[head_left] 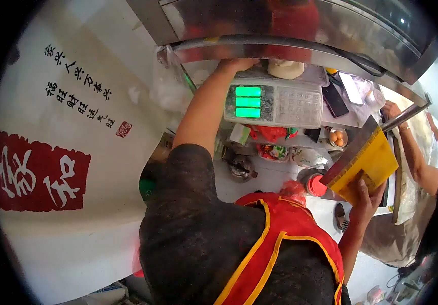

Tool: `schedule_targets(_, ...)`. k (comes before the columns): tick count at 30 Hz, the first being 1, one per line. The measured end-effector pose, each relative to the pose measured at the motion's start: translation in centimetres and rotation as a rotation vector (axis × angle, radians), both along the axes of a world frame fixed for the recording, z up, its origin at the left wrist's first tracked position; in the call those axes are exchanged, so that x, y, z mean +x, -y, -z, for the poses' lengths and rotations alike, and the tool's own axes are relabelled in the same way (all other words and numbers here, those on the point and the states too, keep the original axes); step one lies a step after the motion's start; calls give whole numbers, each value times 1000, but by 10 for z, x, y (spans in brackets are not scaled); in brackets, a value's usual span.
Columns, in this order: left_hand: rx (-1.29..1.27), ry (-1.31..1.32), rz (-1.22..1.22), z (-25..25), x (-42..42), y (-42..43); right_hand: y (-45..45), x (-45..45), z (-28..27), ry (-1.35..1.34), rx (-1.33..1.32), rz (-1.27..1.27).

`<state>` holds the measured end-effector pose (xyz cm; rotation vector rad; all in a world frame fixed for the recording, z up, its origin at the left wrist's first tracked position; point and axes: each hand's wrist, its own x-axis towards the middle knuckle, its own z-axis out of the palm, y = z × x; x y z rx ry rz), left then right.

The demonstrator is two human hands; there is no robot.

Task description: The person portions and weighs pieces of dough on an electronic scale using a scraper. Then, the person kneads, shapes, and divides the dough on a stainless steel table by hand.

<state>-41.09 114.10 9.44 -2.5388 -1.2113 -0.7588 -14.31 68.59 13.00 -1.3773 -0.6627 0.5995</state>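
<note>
My right hand (366, 201) grips a yellow dough scraper (366, 162) with a straight metal blade, its thumb flat on the yellow face. My left arm stretches forward to the digital scale (298, 107), whose green displays are lit. At the left part of the scale's metal pan is my left hand (239, 64); its fingers are mostly hidden under the steel edge above. A pale lump of dough (286, 69) rests on the pan to the right of that hand, its top cut off from view by the steel.
A steel cabinet (290, 38) overhangs the scale. Right of it lie phones (335, 99) and a bowl of eggs (337, 137). Packets fill a basket (274, 152) below, near a red-lidded jar (315, 185). Another person's arm (416, 152) works at the right.
</note>
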Motion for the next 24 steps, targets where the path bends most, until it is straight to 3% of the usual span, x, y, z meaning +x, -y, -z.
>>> schedule_targets(1,-25,41,10,-10,4,13,0,1,0,5,4,-2)
schedule_targets(4,167,115,-40,26,-11,-40,0,6,-1,21,21,-16)
schedule_targets(6,130,170,-85,15,-22,-40,0,9,0,30,34,-34)
schedule_targets(15,-817,651,-120,-39,-30,14,-5,8,3,-23,39,-85)
schedule_targets(19,-1065,1198,26,-44,-26,25,-3,2,-3,18,37,-60)
schedule_targets(22,-1117,1252,177,-69,-19,55,-1,3,-2,28,45,-57)
schedule_targets(24,-484,324,37,-79,-21,67,0,2,-2,25,42,-53)
